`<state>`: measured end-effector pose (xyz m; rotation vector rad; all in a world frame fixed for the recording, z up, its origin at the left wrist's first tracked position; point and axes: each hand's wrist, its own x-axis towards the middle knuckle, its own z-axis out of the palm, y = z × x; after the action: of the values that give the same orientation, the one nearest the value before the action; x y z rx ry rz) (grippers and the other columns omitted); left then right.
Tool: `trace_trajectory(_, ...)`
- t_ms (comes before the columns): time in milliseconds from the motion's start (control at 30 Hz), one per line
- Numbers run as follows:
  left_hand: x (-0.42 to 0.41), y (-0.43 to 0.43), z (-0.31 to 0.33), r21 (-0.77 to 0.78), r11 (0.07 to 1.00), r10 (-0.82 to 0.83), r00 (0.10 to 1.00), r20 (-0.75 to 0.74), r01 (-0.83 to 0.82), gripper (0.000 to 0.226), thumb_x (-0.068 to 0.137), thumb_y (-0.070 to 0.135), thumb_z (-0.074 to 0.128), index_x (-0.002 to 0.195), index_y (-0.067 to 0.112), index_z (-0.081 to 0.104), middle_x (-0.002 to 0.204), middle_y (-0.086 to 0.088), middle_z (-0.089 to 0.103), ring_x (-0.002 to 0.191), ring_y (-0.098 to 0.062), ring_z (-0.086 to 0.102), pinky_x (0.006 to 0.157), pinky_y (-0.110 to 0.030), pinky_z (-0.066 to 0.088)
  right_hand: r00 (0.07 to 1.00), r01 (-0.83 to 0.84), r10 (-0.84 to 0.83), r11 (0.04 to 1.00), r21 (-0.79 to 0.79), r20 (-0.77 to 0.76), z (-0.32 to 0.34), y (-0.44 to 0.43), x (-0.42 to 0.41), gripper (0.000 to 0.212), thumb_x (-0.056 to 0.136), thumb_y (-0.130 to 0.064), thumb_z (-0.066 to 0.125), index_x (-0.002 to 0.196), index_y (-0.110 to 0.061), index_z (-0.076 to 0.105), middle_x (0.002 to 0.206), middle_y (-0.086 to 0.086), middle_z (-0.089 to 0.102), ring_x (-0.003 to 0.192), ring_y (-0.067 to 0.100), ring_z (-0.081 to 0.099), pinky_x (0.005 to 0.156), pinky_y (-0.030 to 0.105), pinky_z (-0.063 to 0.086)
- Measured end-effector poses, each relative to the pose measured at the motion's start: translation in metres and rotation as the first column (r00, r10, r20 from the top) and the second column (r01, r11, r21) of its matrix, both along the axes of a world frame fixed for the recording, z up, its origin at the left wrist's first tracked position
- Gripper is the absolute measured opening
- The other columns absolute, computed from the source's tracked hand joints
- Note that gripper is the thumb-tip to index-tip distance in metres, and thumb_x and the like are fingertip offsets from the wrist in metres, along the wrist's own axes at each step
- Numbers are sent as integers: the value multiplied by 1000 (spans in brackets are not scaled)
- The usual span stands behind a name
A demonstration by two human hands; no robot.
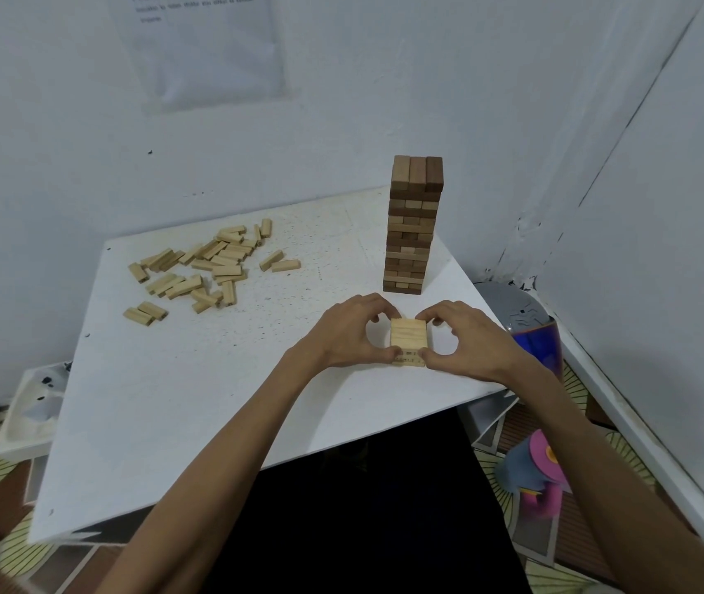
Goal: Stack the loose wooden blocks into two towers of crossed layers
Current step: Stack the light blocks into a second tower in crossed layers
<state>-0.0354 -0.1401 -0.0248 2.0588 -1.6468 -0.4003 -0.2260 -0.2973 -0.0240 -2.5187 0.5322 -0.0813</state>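
"Where did the work stand?"

"A pale stack (408, 334), only a couple of layers high, sat near the table's (213, 400) front edge, just in front of the finished dark tower (412, 225). The left hand (350, 332) and right hand (465, 340) each pinched it, fingers curled behind and thumbs in front, squaring its sides. The loose blocks (208, 267) lay heaped well apart on the left."

"How would those blocks handle?"

"I judged them light, stiff and smooth, so easily nudged. They were best taken by the long sides and set down flat."

"Was any writing readable?"

"Dark marks showed on the stack's near face, possibly printing, but they were too blurred to read. The lines on the wall paper (208, 49) were unreadable too."
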Motion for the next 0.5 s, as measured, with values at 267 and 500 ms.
trace_trajectory(267,0,0,2,-5,1000,-5,1000,18,5,53,75,51,82,119,30,62,122,15,63,103,-4,54,84,-34,51,1000,-6,6,999,-35,11,-1,0,0,56,82,-47,78,129,-32,53,131,-13,55,116,3,47,80,9,34)
trace_trajectory(500,0,0,-1,19,1000,-2,1000,-5,2,55,74,56,78,120,32,60,123,16,62,103,-7,56,86,-39,52,1000,0,0,999,-38,10,-3,0,-1,55,83,-47,76,130,-32,52,131,-13,55,116,3,48,81,13,36)
